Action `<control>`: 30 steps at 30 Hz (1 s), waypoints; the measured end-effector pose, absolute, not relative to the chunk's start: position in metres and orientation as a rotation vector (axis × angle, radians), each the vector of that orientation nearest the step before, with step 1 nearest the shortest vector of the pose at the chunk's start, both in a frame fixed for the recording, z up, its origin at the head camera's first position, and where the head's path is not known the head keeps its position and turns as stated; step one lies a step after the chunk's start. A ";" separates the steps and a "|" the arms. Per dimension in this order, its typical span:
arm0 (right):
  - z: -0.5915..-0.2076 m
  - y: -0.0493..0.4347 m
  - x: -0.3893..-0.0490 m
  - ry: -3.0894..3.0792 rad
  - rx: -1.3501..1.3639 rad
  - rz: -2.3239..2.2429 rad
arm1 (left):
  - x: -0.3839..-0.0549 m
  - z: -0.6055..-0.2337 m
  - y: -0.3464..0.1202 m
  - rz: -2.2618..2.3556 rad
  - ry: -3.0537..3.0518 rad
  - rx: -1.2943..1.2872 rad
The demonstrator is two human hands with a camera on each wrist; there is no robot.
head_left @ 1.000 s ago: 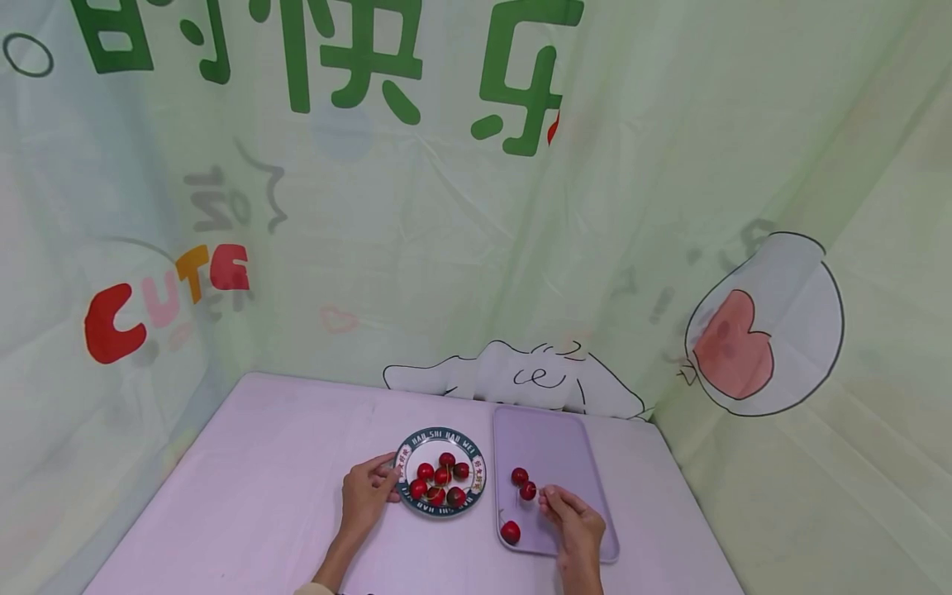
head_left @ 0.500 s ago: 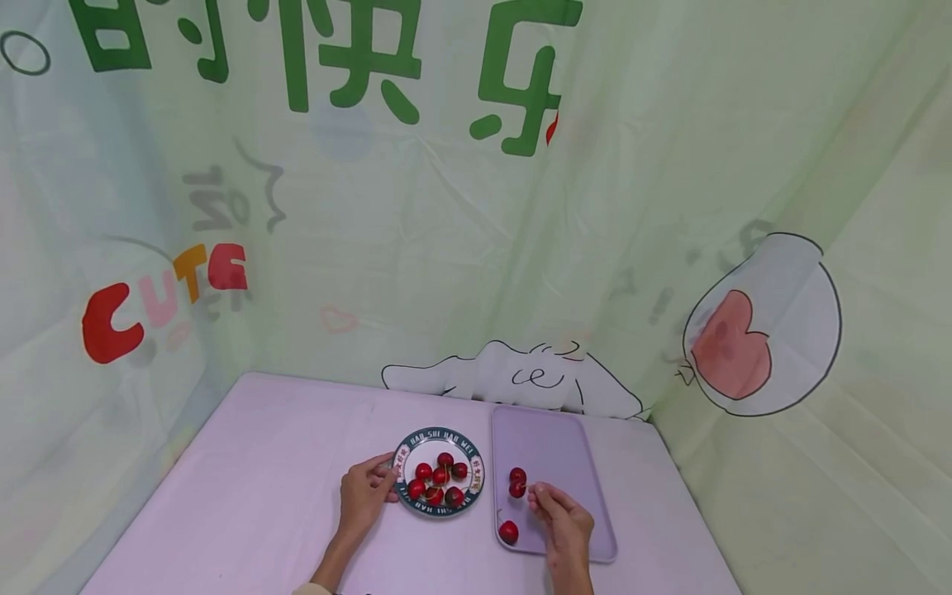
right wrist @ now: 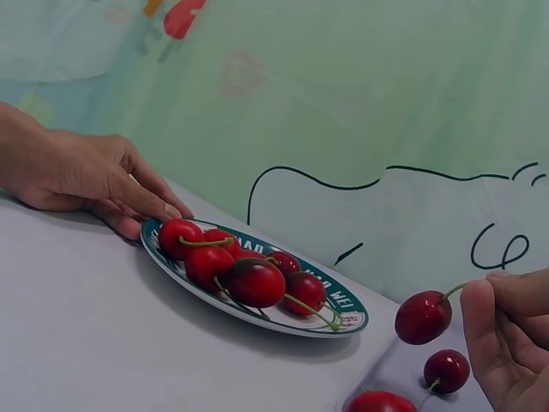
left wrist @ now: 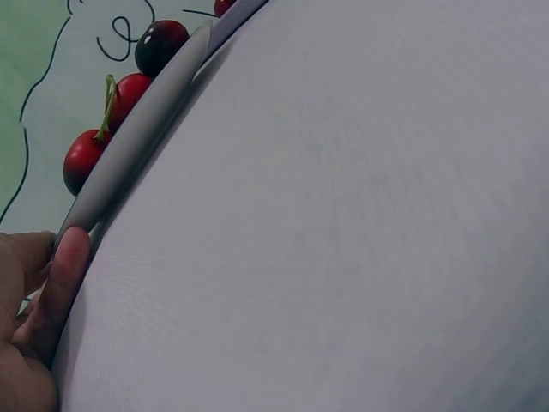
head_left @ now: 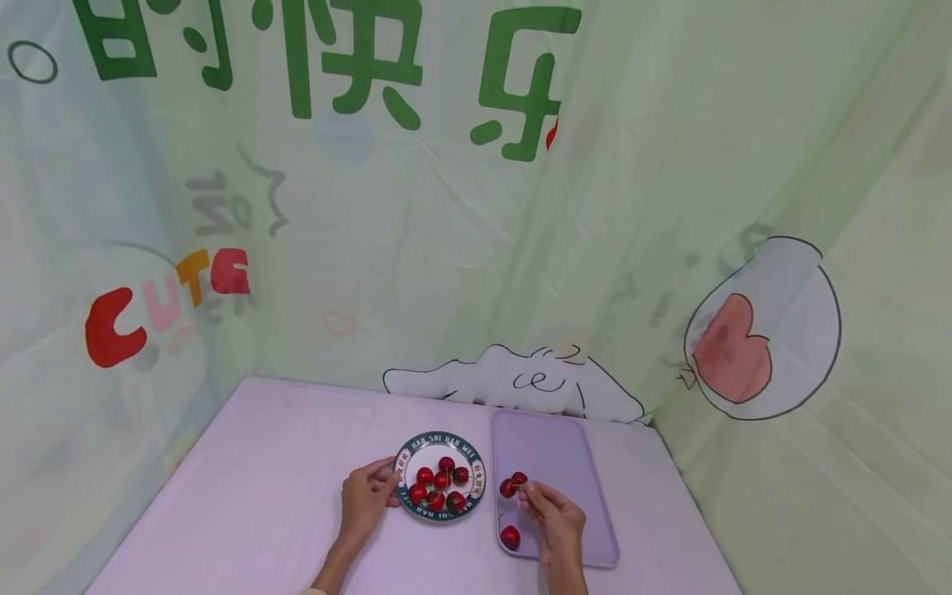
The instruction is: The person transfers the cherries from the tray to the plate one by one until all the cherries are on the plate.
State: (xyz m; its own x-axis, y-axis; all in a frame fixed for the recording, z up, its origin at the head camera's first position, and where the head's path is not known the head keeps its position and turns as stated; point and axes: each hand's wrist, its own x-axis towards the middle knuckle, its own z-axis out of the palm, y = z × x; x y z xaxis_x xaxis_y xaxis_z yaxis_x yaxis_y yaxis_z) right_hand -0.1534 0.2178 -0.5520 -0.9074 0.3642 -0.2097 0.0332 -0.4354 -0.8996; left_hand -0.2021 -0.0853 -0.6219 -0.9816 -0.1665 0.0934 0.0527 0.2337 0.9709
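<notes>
On the left, my left hand [head_left: 364,498] pinches the rim of a round plate [head_left: 439,516] with a dark green lettered border. Several red cherries [right wrist: 257,282] with green stems lie on that plate. My right hand [head_left: 556,526] holds one cherry [right wrist: 423,318] by its stem between thumb and finger, above the purple tray [head_left: 546,444]. Two more cherries rest on the tray: one [right wrist: 447,372] beyond the held cherry, the other [head_left: 510,537] at the near left corner. In the left wrist view, the plate [left wrist: 141,137] appears edge-on beside my thumb and fingers.
A pale pinkish cloth-covered table [head_left: 297,446] carries the plate and the tray, which stand side by side with a narrow gap. A printed curtain [head_left: 416,248] hangs behind and at both sides of the table.
My right hand has moved left with the cherry, from the middle of the tray to its left edge, nearer the plate. My left hand and the plate have stayed in place.
</notes>
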 end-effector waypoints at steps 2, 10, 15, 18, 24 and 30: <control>-0.556 0.216 -0.156 -1.537 -0.566 2.446 | -0.202 -0.622 -0.085 -1.836 -2.320 0.107; -0.554 0.205 -0.158 -1.529 -0.570 2.438 | -0.202 -0.621 -0.086 -1.850 -2.314 0.113; -0.525 0.187 -0.148 -1.550 -0.545 2.407 | -0.202 -0.622 -0.085 -1.845 -2.317 0.123; -0.512 0.177 -0.145 -1.575 -0.552 2.396 | -0.203 -0.622 -0.085 -1.837 -2.316 0.124; -0.509 0.167 -0.148 -1.576 -0.592 2.401 | -0.204 -0.625 -0.086 -1.837 -2.311 0.121; -0.519 0.164 -0.156 -1.563 -0.568 2.403 | -0.204 -0.625 -0.086 -1.842 -2.311 0.114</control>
State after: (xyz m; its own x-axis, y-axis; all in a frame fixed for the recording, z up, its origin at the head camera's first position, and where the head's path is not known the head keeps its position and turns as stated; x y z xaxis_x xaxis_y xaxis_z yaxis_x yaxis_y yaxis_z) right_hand -0.1558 0.1637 -0.5193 -0.9014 0.3842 -0.1999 0.0269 -0.4111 -0.9112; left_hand -0.2038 -0.0859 -0.6251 -0.9802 -0.1736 0.0957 0.0546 0.2276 0.9722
